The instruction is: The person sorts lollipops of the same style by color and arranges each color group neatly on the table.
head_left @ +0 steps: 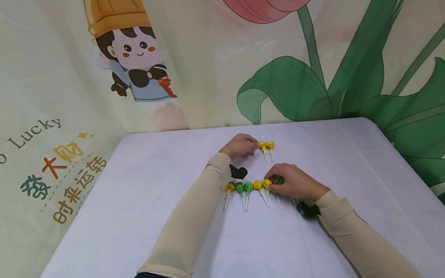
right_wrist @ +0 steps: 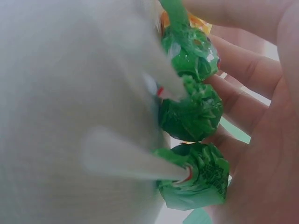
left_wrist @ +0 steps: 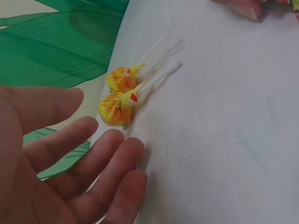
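Toward the back of the table, my left hand is beside two yellow lollipops. Its fingers are relaxed and spread, and it holds nothing. Nearer the front lies a row of lollipops, with an orange-yellow one at its left end, then two green ones and a yellow pair. My right hand reaches over the row's right part, thumb and index fingertips right at a yellow lollipop; I cannot tell whether they pinch it. Green-wrapped lollipops sit under its palm, partly hidden in the head view.
A white cloth covers the table. Behind it hangs a printed curtain with a cartoon figure and large green leaves. Dark wrist cameras sit under both wrists, close over the cloth.
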A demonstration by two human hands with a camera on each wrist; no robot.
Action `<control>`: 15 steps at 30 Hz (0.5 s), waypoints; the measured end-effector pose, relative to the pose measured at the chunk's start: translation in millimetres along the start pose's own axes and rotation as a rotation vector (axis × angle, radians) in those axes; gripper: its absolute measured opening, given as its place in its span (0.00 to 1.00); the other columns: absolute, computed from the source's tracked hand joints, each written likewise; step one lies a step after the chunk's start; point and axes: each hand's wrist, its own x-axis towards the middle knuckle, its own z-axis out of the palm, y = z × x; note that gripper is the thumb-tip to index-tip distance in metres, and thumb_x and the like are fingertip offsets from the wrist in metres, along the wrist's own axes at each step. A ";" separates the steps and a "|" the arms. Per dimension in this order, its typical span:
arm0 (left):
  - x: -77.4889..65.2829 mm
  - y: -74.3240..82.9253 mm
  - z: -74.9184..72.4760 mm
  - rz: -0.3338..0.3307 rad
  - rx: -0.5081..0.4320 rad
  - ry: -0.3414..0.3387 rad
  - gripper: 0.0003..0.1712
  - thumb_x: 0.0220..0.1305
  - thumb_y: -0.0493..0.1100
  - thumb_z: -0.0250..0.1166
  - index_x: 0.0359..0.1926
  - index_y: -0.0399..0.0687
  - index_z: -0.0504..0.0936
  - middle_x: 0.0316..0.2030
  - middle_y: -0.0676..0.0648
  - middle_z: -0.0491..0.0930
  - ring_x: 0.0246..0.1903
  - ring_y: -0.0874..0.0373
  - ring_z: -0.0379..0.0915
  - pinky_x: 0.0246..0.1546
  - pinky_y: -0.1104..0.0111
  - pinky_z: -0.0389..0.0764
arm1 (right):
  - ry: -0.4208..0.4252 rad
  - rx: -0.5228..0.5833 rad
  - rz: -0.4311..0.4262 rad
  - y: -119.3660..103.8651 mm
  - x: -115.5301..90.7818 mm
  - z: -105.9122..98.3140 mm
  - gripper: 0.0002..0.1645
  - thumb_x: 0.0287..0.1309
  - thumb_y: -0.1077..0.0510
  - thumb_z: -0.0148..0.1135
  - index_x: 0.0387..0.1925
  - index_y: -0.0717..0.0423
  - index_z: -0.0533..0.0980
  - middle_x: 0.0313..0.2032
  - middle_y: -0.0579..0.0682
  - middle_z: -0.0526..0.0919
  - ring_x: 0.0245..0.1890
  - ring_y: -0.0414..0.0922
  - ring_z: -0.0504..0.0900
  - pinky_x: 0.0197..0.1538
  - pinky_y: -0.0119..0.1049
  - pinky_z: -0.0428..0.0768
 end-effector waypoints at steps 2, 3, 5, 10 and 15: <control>-2.4 -0.9 -0.8 -0.006 -0.015 -0.011 0.18 0.72 0.48 0.62 0.57 0.44 0.81 0.44 0.44 0.83 0.40 0.54 0.80 0.44 0.64 0.80 | 0.001 0.003 0.002 -0.2 -0.1 -0.1 0.12 0.60 0.52 0.72 0.46 0.44 0.83 0.45 0.38 0.81 0.45 0.43 0.75 0.53 0.44 0.76; -4.1 -1.0 -1.3 -0.011 -0.019 -0.014 0.18 0.72 0.47 0.61 0.57 0.44 0.81 0.43 0.44 0.83 0.40 0.54 0.79 0.45 0.63 0.80 | 0.000 0.006 0.002 -0.2 -0.1 0.0 0.12 0.60 0.52 0.72 0.46 0.45 0.83 0.45 0.38 0.81 0.45 0.43 0.75 0.52 0.44 0.76; -7.6 -0.7 -1.6 -0.017 -0.023 -0.016 0.18 0.72 0.48 0.61 0.57 0.44 0.81 0.44 0.44 0.84 0.41 0.53 0.80 0.46 0.63 0.79 | -0.002 0.007 0.004 0.0 0.0 0.2 0.13 0.60 0.51 0.72 0.46 0.45 0.83 0.45 0.39 0.81 0.45 0.43 0.75 0.53 0.44 0.76; -18.9 3.8 -1.2 0.015 -0.016 -0.028 0.20 0.72 0.48 0.61 0.59 0.45 0.80 0.48 0.46 0.83 0.44 0.53 0.81 0.48 0.62 0.80 | -0.008 0.006 0.005 1.9 0.3 0.6 0.14 0.60 0.51 0.71 0.48 0.45 0.83 0.47 0.39 0.81 0.47 0.43 0.76 0.55 0.46 0.76; -32.3 10.4 -1.4 0.060 -0.001 -0.055 0.21 0.73 0.49 0.61 0.61 0.45 0.79 0.51 0.49 0.80 0.47 0.52 0.81 0.49 0.62 0.80 | -0.012 0.002 -0.012 3.1 1.3 0.5 0.15 0.61 0.51 0.71 0.50 0.46 0.84 0.47 0.39 0.81 0.50 0.43 0.77 0.57 0.47 0.75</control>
